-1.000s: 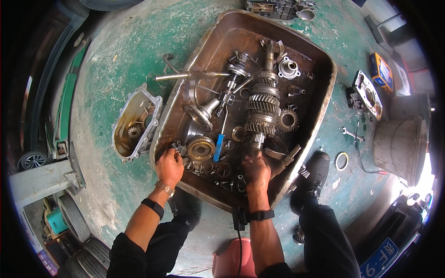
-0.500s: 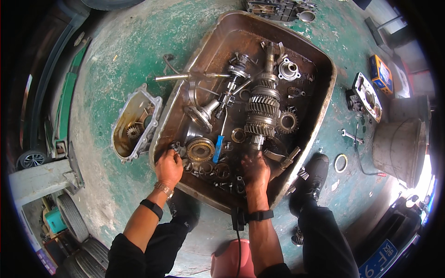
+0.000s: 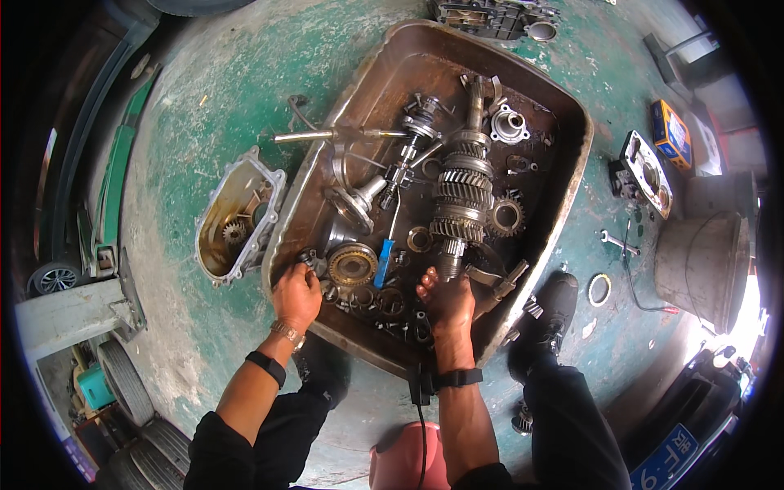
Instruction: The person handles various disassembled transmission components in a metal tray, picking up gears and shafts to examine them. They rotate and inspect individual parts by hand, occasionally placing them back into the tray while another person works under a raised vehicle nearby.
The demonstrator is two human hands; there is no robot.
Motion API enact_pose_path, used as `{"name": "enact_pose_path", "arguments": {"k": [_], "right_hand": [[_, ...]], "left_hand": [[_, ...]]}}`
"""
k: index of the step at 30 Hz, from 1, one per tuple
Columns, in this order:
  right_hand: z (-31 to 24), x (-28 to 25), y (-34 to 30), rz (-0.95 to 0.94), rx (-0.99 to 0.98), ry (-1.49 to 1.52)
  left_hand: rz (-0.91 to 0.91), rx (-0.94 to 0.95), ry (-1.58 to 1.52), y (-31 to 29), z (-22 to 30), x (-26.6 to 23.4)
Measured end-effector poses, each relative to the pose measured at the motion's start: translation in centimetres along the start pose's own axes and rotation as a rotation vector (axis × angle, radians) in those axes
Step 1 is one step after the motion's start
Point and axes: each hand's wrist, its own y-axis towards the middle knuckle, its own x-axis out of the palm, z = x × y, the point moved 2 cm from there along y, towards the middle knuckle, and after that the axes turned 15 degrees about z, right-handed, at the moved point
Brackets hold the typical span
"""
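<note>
A steel transmission shaft [image 3: 463,196] carrying several gears lies lengthwise in a brown metal tray [image 3: 581,155]. My right hand [image 3: 449,306] is wrapped round its near end, with oily fingertips showing on the left side of the shaft. At the tray's near left corner, my left hand [image 3: 296,296] is closed in a fist over the rim; what it grips is hidden. A small dark round part [image 3: 306,258] sits just beyond that fist. To its right are a brass-coloured ring gear [image 3: 353,265] and a blue-handled screwdriver [image 3: 384,263].
Inside the tray lie a thinner shaft assembly [image 3: 398,174], a flanged hub [image 3: 510,124] and a loose gear [image 3: 507,217]. An open housing [image 3: 237,220] stands on the floor at left. On the right are a wrench [image 3: 618,242], a ring [image 3: 600,289] and a bucket [image 3: 704,260].
My right hand has turned at the shaft's near end, so its fingertips now show on the left side. My left hand keeps its place.
</note>
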Motion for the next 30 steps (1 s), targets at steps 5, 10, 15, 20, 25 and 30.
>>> {"name": "enact_pose_path", "arguments": {"k": [5, 10, 15, 20, 25, 30], "right_hand": [[0.3, -0.5, 0.3, 0.036, -0.007, 0.077], [0.5, -0.8, 1.1, 0.035, 0.058, 0.058], [0.2, -1.2, 0.9, -0.002, 0.108, 0.085], [0.7, -1.9, 0.2, 0.117, 0.011, 0.149], [0.4, -2.1, 0.0, 0.083, -0.044, 0.120], [0.0, -1.7, -0.3, 0.094, -0.086, 0.088]], "left_hand": [[-0.007, 0.002, -0.007, 0.0, 0.0, -0.1], [0.012, 0.019, -0.023, 0.0, 0.1, -0.2], [-0.016, -0.011, -0.012, 0.1, 0.3, -0.3], [-0.024, -0.023, 0.003, 0.0, 0.3, -0.2], [-0.040, 0.007, 0.017, 0.0, 0.0, -0.1], [-0.030, 0.003, 0.013, 0.0, -0.1, 0.0]]}}
